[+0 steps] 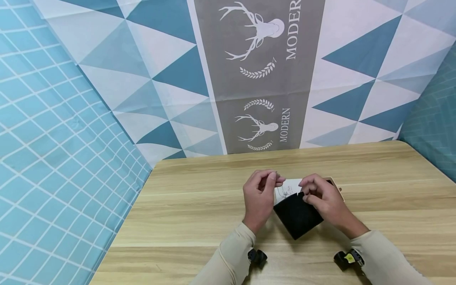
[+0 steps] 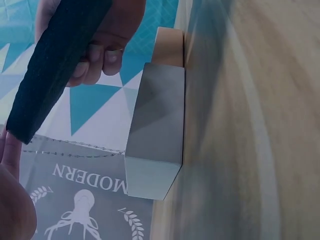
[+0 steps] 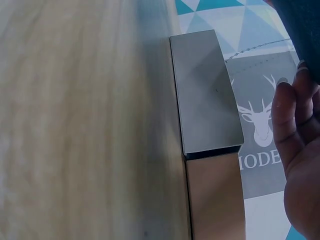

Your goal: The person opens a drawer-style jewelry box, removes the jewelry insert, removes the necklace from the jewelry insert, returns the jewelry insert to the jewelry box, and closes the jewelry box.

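Note:
My right hand [image 1: 325, 200] grips the edge of a thin black pad [image 1: 298, 217], which is tilted above the table. Just left of it, my left hand [image 1: 259, 198] is raised with thumb and forefinger pinched together. In the left wrist view, two strands of a fine chain [image 2: 80, 151] hang from beside my left fingertips [image 2: 11, 145] and pass behind the box. Under my hands lies a slide-out box, its pale sleeve [image 1: 290, 187] printed with a line drawing. A tan tray [image 3: 215, 200] projects from the sleeve's right end; my right hand partly hides it in the head view.
The wood-grain table [image 1: 178, 221] extends to both sides, with its far edge beyond the box. Behind it hangs a patterned cloth [image 1: 256, 87] with deer heads. Each wrist wears a small black camera [image 1: 258, 258] that sits low above the tabletop.

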`<state>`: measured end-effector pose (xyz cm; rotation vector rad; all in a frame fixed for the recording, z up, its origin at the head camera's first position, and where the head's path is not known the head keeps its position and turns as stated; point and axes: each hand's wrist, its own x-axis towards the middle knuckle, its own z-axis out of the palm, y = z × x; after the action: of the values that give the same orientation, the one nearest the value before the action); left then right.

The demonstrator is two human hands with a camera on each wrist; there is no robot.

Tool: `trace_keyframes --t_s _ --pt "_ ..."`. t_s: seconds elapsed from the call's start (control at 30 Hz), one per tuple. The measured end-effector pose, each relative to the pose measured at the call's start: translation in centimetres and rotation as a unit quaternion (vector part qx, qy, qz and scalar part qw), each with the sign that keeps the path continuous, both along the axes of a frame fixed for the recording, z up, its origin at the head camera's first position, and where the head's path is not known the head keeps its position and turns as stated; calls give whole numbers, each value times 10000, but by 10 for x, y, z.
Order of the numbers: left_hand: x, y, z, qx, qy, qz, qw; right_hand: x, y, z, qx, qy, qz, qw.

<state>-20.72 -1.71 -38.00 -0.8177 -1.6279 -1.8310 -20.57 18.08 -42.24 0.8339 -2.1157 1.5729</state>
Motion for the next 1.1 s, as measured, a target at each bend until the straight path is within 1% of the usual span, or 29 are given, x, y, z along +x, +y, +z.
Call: trace_keyframes --t_s 0.1,0.23,0.33,0.4,0.47,0.6,0.73,0.83,1.0,1.1 --pt "-1 -1 1 47 -6 -21 10000 0 0 0 38 -6 -1 10000" --pt "-11 -2 -11 111 -10 -37 9999 1 0 0 48 -15 -5 10000" --pt "-16 -2 -17 92 -78 3 9999 1 0 0 22 -1 -10 10000" --pt "-14 -3 -13 111 -81 2 9999 0 1 -1 -27 2 -7 10000" --pt "-10 -4 -6 143 -79 -10 9999 -1 2 -1 -107 -27 20 9999" --pt "-2 -6 7 213 24 -5 9998 -1 3 -1 -233 -14 44 9997" --pt "-1 -7 12 268 58 70 9996 -2 4 -1 -300 88 9 9995" --pt "-4 -8 11 317 32 90 9995 -2 4 0 -387 77 -80 9992" --pt "-14 -9 3 338 -36 150 9993 -1 4 -1 -533 -2 -178 9984" --pt "-18 -11 -1 358 -69 186 9992 -1 5 -1 -598 -7 -193 9980"
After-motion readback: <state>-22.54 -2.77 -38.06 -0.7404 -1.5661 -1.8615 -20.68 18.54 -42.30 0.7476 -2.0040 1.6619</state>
